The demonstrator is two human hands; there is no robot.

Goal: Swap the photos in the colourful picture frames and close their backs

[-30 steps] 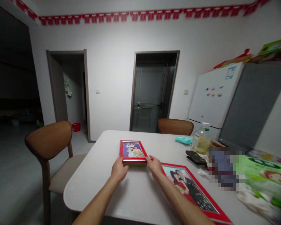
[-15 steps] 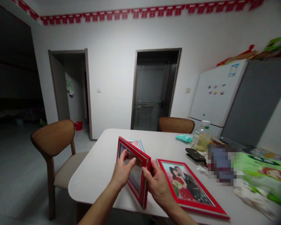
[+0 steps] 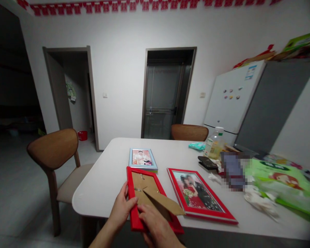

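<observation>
A red picture frame (image 3: 132, 187) is held at the table's front edge with its brown backing facing up. Its cardboard stand (image 3: 167, 203) sticks out to the right. My left hand (image 3: 121, 206) grips the frame's left side, thumb on the red border. My right hand (image 3: 155, 224) is closed on the lower part of the frame, its fingers partly hidden. Flat on the table to the right lies another red frame (image 3: 202, 194) with a photo of a couple. Behind the held frame lies a light-blue frame (image 3: 142, 158) with a photo.
On the white table (image 3: 105, 186), a dark wallet-like item (image 3: 208, 163), a bottle (image 3: 214, 144), a teal packet (image 3: 197, 146), crumpled tissues (image 3: 260, 199) and a green package (image 3: 286, 186) lie at the right. One chair (image 3: 54, 151) stands left, another (image 3: 189, 132) behind.
The held frame has turned from upright, glass side showing, to backing side up with its stand out. Both hands have shifted their grip, and the light-blue frame is now uncovered.
</observation>
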